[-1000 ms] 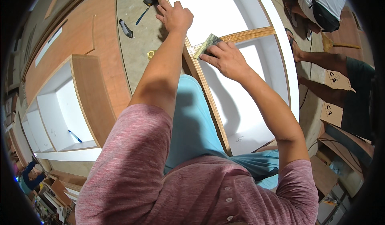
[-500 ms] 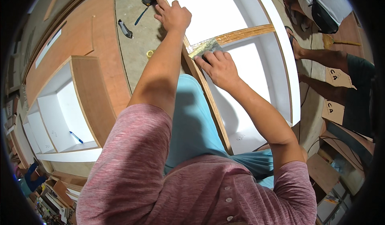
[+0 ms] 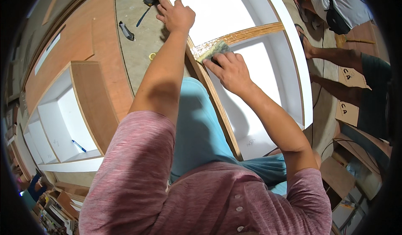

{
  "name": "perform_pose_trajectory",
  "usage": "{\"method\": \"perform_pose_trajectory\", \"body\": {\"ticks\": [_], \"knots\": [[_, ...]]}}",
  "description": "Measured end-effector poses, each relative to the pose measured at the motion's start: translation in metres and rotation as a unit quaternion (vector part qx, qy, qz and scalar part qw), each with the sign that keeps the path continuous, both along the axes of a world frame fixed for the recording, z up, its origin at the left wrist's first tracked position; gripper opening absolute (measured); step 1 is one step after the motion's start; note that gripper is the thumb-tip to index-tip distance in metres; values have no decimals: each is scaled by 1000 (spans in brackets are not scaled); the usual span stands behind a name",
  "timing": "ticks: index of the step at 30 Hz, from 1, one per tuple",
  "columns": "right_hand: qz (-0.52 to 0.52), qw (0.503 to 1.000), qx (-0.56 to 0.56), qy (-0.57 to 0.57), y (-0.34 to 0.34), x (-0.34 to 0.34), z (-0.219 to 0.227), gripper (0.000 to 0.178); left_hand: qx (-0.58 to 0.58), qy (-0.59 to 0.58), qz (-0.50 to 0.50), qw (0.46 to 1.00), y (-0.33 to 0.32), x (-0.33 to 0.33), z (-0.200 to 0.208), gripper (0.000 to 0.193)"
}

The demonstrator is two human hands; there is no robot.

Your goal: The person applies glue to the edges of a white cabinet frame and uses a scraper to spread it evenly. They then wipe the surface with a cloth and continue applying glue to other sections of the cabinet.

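A white-lined cabinet [image 3: 255,75] with bare plywood edges lies in front of me, split by a divider. My right hand [image 3: 230,71] grips a flat greyish spreader [image 3: 218,50] with a yellowish, smeared edge. The spreader rests at the corner where the divider edge [image 3: 251,33] meets the cabinet's near plywood edge [image 3: 217,98]. Wet, shiny glue-like material [image 3: 204,48] covers that corner and runs partway along the divider. Farther up, my left hand [image 3: 178,16] lies on the near edge with its fingers spread, holding no tool.
A tape measure [image 3: 149,0] and a utility knife [image 3: 126,31] lie on the floor at left. Beside them, a second cabinet [image 3: 90,96] holds a blue pen [image 3: 78,146]. Another person's legs [image 3: 339,54] and a broom [image 3: 356,40] are at right.
The spreader has shifted slightly toward me at the corner, and more of the shiny, whitish coat shows beside it. My left hand stays on the cabinet edge; the whole view has moved a little.
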State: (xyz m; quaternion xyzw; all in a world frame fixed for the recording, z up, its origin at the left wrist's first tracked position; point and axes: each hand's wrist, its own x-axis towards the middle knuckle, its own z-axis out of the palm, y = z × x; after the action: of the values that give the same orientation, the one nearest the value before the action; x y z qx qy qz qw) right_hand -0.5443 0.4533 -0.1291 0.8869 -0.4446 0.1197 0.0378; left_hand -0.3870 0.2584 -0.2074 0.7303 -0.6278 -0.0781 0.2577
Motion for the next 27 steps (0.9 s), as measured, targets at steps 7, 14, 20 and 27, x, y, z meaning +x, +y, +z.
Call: {"method": "perform_pose_trajectory", "body": {"ticks": [7,14,20,27], "knots": [[-78,997,-5,13,-12,32,-11,41,9,19,3,1000,-3,0,0,40],[-85,996,0,-38,-6,29,-8,38,49,29,-7,998,1,-1,16,39],[-85,996,-7,9,0,36,-13,38,42,23,4,999,1,0,12,40],[-123,992,-17,-2,-17,6,0,39,46,15,4,999,1,-3,14,40]]}}
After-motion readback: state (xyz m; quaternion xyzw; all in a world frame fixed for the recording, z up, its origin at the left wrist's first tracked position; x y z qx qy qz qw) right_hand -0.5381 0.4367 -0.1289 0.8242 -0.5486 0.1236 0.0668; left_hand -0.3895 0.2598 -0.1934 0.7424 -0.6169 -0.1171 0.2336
